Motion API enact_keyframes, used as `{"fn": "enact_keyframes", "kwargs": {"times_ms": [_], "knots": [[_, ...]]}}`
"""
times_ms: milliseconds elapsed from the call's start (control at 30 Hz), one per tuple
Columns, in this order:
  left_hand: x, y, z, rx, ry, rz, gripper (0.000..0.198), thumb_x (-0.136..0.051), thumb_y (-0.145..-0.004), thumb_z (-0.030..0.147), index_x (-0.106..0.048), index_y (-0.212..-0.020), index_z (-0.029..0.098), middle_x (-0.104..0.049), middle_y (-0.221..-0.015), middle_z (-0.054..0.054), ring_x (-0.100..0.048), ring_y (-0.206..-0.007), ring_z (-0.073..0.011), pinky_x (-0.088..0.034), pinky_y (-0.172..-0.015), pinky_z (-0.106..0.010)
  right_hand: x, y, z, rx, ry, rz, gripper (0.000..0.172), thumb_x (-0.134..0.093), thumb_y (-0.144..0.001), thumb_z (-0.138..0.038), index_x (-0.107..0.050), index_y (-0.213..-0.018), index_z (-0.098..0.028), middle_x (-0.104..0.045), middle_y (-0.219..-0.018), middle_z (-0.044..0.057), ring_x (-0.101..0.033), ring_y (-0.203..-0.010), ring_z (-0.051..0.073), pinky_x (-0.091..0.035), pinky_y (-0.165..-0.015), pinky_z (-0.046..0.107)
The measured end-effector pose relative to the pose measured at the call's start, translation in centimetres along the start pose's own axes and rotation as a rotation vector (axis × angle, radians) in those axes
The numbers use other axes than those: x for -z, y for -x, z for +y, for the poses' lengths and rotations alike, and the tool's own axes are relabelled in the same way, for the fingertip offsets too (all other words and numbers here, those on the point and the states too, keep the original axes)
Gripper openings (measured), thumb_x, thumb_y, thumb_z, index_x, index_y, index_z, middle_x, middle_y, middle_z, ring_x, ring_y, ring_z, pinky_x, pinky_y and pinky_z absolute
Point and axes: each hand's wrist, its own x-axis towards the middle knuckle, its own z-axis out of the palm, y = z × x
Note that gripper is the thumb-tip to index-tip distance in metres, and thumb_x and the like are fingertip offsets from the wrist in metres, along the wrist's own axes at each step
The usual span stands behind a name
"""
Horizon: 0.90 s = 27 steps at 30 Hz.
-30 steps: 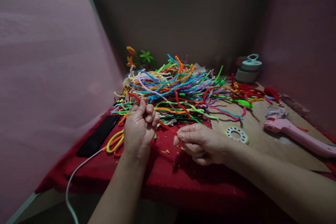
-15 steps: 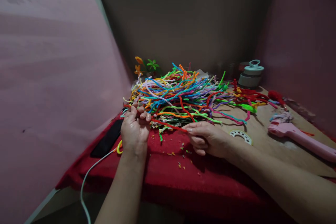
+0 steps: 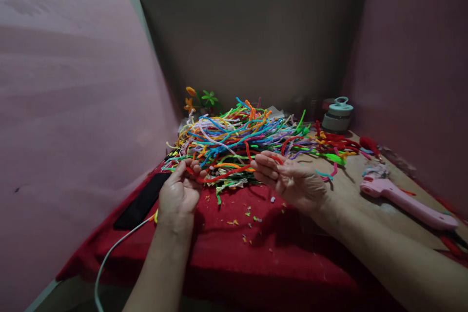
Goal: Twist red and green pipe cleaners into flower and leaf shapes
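A red pipe cleaner (image 3: 227, 174) sags slightly between my two hands above the front of the table. My left hand (image 3: 180, 189), palm up with curled fingers, pinches its left part. On the other side my right hand (image 3: 292, 179) has the right end between thumb and fingers, its palm turned up and fingers fairly straight. Just behind the hands lies a big tangled heap of coloured pipe cleaners (image 3: 234, 132), in blue, orange, green, lilac and red. Small coloured clippings (image 3: 252, 219) are scattered on the red cloth (image 3: 226, 258) below.
A dark phone (image 3: 141, 202) and a pale cable (image 3: 109, 253) lie at the left. On the brown board at right rests a pink glue gun-like tool (image 3: 405, 200). Behind it stands a lidded bottle (image 3: 337, 116). Pipe-cleaner flowers (image 3: 197, 100) stand at the back left, near the pink wall (image 3: 73, 122).
My right hand has turned palm up and risen slightly, its fingers straightening. The red pipe cleaner has gone from taut to slack and bowed. The view has shifted a little.
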Motion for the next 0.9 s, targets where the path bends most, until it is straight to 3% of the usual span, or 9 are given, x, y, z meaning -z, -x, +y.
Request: {"fn": "enact_keyframes", "kwargs": {"times_ms": [100, 267, 400, 500, 567, 733, 900], "knots": [[-0.2, 0.4, -0.1, 0.042, 0.033, 0.016, 0.021, -0.040, -0.088, 0.013, -0.058, -0.076, 0.011, -0.062, -0.064, -0.001, -0.061, -0.057, -0.0117, -0.052, -0.053, -0.026, 0.1, -0.3, -0.3, 0.064, 0.015, 0.078, 0.017, -0.062, -0.074, -0.018, -0.065, -0.091, -0.019, -0.069, -0.093, 0.004, -0.063, -0.090, 0.017, -0.046, -0.087, 0.034], [-0.3, 1.5, -0.6, 0.080, 0.122, -0.085, 0.024, -0.038, -0.089, 0.016, -0.057, -0.075, 0.012, -0.062, -0.064, -0.001, -0.052, -0.044, -0.0070, -0.040, -0.037, -0.018, 0.9, -1.2, -1.2, 0.119, -0.028, 0.210, 0.010, -0.059, -0.079, -0.024, -0.065, -0.085, -0.018, -0.063, -0.062, -0.001, -0.058, -0.057, 0.009, -0.049, -0.057, 0.022], [-0.2, 2.2, -1.1, 0.142, 0.234, -0.173, 0.030, -0.034, -0.092, 0.020, -0.056, -0.074, 0.010, -0.058, -0.062, -0.002, -0.043, -0.037, -0.0012, -0.029, -0.030, -0.012, 1.1, -1.6, -2.1, 0.239, -0.075, 0.314, 0.011, -0.057, -0.080, -0.022, -0.064, -0.074, -0.017, -0.066, -0.069, 0.001, -0.060, -0.065, 0.011, -0.049, -0.066, 0.023], [0.0, 2.5, -1.5, 0.167, 0.120, -0.135, 0.032, -0.033, -0.091, 0.017, -0.053, -0.067, 0.010, -0.056, -0.057, -0.002, -0.043, -0.037, -0.0022, -0.028, -0.029, -0.011, 0.9, -1.6, -2.7, 0.266, 0.025, 0.366, 0.023, -0.051, -0.083, -0.023, -0.062, -0.064, -0.015, -0.067, -0.068, 0.005, -0.063, -0.067, 0.015, -0.049, -0.070, 0.029], [0.1, 2.6, -1.8, 0.109, -0.008, -0.139, 0.027, -0.040, -0.088, 0.017, -0.052, -0.064, 0.012, -0.054, -0.054, 0.000, -0.041, -0.035, -0.0035, -0.028, -0.028, -0.013, 0.8, -1.5, -2.9, 0.256, 0.103, 0.392, 0.028, -0.049, -0.083, -0.023, -0.058, -0.057, -0.014, -0.065, -0.061, 0.004, -0.062, -0.061, 0.015, -0.049, -0.067, 0.031], [0.5, 2.4, -2.4, 0.001, -0.188, -0.170, 0.016, -0.059, -0.075, 0.022, -0.052, -0.063, 0.014, -0.045, -0.047, 0.006, -0.030, -0.030, -0.0024, -0.024, -0.027, -0.014, 0.7, -1.3, -2.9, 0.175, 0.138, 0.389, 0.034, -0.051, -0.082, -0.027, -0.049, -0.050, -0.015, -0.055, -0.048, 0.001, -0.060, -0.053, 0.015, -0.047, -0.061, 0.029], [-0.1, 2.1, -2.3, -0.047, -0.170, -0.219, 0.015, -0.067, -0.069, 0.025, -0.056, -0.068, 0.014, -0.044, -0.049, 0.007, -0.035, -0.034, -0.0028, -0.029, -0.031, -0.015, 0.2, -1.2, -2.2, 0.128, 0.166, 0.257, 0.032, -0.058, -0.077, -0.036, -0.049, -0.055, -0.016, -0.047, -0.048, -0.002, -0.055, -0.049, 0.012, -0.037, -0.040, 0.020]]}}
